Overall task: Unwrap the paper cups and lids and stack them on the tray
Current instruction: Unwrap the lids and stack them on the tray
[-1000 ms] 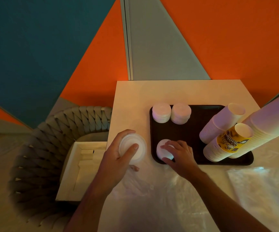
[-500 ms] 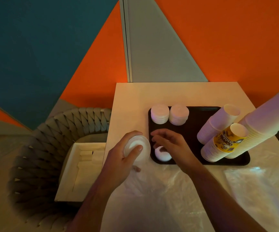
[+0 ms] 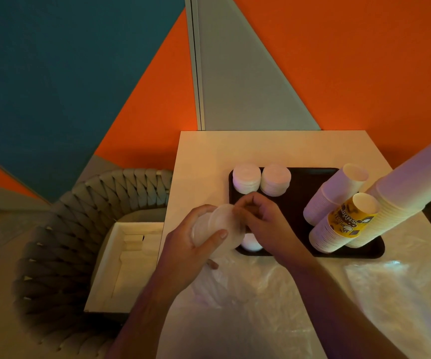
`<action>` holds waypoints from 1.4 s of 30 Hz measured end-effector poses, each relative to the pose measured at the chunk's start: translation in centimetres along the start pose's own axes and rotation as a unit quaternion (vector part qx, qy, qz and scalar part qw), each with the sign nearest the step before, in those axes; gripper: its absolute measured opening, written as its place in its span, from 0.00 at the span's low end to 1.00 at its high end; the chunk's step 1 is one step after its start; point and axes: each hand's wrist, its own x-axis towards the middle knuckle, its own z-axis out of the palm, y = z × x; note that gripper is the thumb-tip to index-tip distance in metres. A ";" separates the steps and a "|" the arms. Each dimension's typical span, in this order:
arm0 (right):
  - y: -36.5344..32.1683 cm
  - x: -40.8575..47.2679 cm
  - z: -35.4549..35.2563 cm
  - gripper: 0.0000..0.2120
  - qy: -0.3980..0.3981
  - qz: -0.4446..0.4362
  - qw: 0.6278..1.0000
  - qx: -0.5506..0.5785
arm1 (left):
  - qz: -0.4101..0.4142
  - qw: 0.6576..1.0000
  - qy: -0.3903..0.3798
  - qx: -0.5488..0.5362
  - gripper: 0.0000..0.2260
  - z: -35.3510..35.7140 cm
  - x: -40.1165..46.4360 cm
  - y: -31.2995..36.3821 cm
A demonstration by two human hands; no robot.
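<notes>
Left hand (image 3: 196, 244) wrapped round a sleeve of lids (image 3: 219, 229), thumb pressed across its face, fingers curled behind, over the table's (image 3: 261, 146) left edge at about nine o'clock from the tray (image 3: 302, 203). Right hand (image 3: 263, 224) right up against it, fingertips bunched and pinching at the top rim of the sleeve, around twelve o'clock on the front lid; whether wrap or lid sits between those fingertips, cannot tell. Both grips tight, nothing slack. Just under the right hand, a short lid pile (image 3: 252, 246) peeking out at the tray's seven o'clock corner. Up at eleven o'clock on the tray, two lid stacks (image 3: 261, 178) standing side by side, touching. Over at three o'clock, two leaning cup stacks, plain cups (image 3: 336, 195) behind and printed cups (image 3: 344, 224) in front with a yellow printed band near the mouth. A much taller stack, tall cups (image 3: 400, 193), slanting out toward the frame's two o'clock corner, base at the tray's near right corner. Clear plastic wrap (image 3: 274, 301) spread over the near table at six o'clock, bunched below the left wrist. Woven basket (image 3: 61, 242) at nine o'clock off the table, a white box (image 3: 126, 263) sitting inside it.
</notes>
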 end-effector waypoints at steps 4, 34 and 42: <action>-0.4 -0.6 -0.2 0.11 -0.046 0.036 0.994 0.095 | -0.003 1.000 0.003 -0.020 0.18 0.0 0.0 0.3; 11.8 0.6 -3.4 0.26 -0.029 0.034 0.870 -0.490 | -0.025 0.998 0.056 -0.021 0.17 -1.4 0.0 -1.7; 10.8 0.5 -2.7 0.26 -0.042 0.068 0.846 -0.527 | -0.030 0.998 0.044 -0.026 0.18 -1.5 0.3 -1.7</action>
